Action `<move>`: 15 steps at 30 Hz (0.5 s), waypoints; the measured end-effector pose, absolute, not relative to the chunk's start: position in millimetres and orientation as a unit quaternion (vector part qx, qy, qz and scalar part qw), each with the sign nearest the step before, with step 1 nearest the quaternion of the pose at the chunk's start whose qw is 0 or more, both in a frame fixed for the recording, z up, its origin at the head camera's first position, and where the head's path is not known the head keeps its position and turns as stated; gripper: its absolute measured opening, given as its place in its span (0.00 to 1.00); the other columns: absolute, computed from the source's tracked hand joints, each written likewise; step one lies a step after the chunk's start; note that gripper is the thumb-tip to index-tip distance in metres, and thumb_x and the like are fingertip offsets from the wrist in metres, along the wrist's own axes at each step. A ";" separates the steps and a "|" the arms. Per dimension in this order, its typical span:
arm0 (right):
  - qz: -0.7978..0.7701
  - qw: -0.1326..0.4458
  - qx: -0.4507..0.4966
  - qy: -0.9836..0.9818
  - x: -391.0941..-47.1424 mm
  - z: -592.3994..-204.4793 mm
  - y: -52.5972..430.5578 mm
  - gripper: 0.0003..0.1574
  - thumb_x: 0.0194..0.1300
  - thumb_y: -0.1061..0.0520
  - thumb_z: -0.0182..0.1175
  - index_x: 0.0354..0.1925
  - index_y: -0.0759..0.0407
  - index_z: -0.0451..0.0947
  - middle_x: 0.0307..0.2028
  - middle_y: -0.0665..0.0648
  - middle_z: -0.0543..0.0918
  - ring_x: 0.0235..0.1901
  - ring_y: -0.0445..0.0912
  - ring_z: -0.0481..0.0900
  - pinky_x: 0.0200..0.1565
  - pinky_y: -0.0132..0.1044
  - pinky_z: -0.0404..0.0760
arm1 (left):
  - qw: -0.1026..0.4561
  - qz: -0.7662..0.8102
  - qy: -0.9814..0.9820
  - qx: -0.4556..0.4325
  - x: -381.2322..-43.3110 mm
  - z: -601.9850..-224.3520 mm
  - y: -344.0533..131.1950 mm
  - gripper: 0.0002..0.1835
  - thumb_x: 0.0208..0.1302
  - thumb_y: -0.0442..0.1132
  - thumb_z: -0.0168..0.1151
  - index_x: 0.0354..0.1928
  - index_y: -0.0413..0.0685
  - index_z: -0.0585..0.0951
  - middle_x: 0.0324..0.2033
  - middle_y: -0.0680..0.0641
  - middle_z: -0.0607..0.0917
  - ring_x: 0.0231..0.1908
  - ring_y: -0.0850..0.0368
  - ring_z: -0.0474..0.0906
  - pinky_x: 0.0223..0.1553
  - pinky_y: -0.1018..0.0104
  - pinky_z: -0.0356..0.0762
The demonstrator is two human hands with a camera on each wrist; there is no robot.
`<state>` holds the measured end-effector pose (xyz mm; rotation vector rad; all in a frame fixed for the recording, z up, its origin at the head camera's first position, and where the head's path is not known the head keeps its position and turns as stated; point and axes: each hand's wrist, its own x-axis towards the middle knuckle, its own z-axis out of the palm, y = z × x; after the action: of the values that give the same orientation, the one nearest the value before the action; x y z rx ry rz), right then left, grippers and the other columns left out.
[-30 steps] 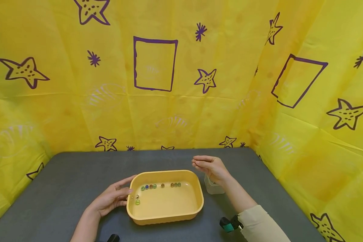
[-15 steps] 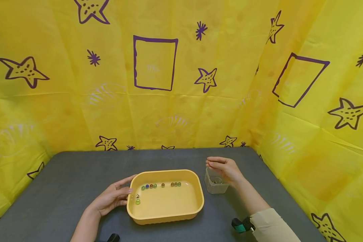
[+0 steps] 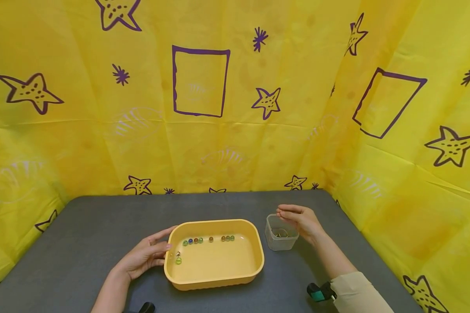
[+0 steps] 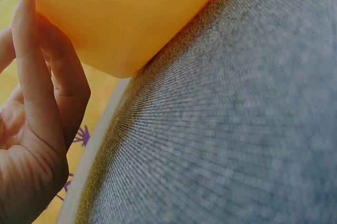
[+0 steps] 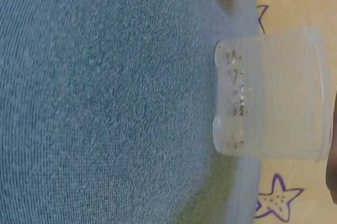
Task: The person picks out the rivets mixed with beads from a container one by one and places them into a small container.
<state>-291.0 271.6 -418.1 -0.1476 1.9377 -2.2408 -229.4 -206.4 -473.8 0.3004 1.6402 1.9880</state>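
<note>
My left hand [image 3: 144, 255] holds the left end of a yellow tray [image 3: 215, 283], with the thumb at its rim; in the left wrist view the fingers bend beside the tray's wall [image 4: 121, 29]. Glass marbles [image 3: 196, 241] line the tray's far side. At its left lie a green marble [image 3: 178, 261] and a small shiny metal piece [image 3: 178, 254]. Over the rim of a clear plastic container [image 3: 280, 244] is my right hand [image 3: 304, 221], fingertips brought together; I cannot tell whether they pinch anything. Small metal bits [image 5: 241, 100] lie on the container's bottom.
The container stands just right of the tray on a dark grey cloth-covered table [image 3: 113, 213]. A yellow curtain [image 3: 203, 143] with purple stars hangs behind and along both sides. A black and teal wrist device [image 3: 320, 293] sits by the right sleeve [image 3: 358, 291].
My right hand has moved right, from between tray and container to over the container's right part, uncovering more of the container. The left hand and the tray have stayed put.
</note>
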 end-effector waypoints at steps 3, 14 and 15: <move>-0.749 0.083 -0.046 0.655 -290.7 -418.6 273.9 0.25 0.64 0.71 0.61 0.59 0.76 0.74 0.38 0.48 0.90 0.40 0.39 0.89 0.51 0.32 0.86 | 0.269 0.737 0.609 0.112 -229.4 -474.1 -206.2 0.35 0.75 0.37 0.51 0.79 0.56 0.51 0.52 0.49 0.85 0.47 0.61 0.86 0.45 0.69 0.87; -0.746 0.081 -0.041 0.660 -289.6 -420.7 280.9 0.23 0.64 0.70 0.62 0.58 0.69 0.78 0.41 0.48 0.90 0.42 0.39 0.88 0.55 0.34 0.84 | 0.268 0.733 0.615 0.112 -229.4 -473.0 -205.4 0.40 0.75 0.37 0.51 0.79 0.44 0.41 0.53 0.50 0.85 0.47 0.60 0.86 0.45 0.68 0.87; -0.746 0.081 -0.042 0.660 -289.6 -420.9 281.3 0.20 0.64 0.70 0.62 0.55 0.65 0.81 0.41 0.48 0.90 0.43 0.39 0.88 0.55 0.33 0.84 | 0.267 0.732 0.616 0.112 -229.4 -473.1 -205.4 0.40 0.75 0.37 0.51 0.79 0.44 0.41 0.53 0.50 0.85 0.48 0.60 0.86 0.45 0.68 0.87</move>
<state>-289.6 281.3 -420.9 -0.1255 1.9723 -2.2289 -229.4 -205.4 -473.1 0.3009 1.6633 1.9759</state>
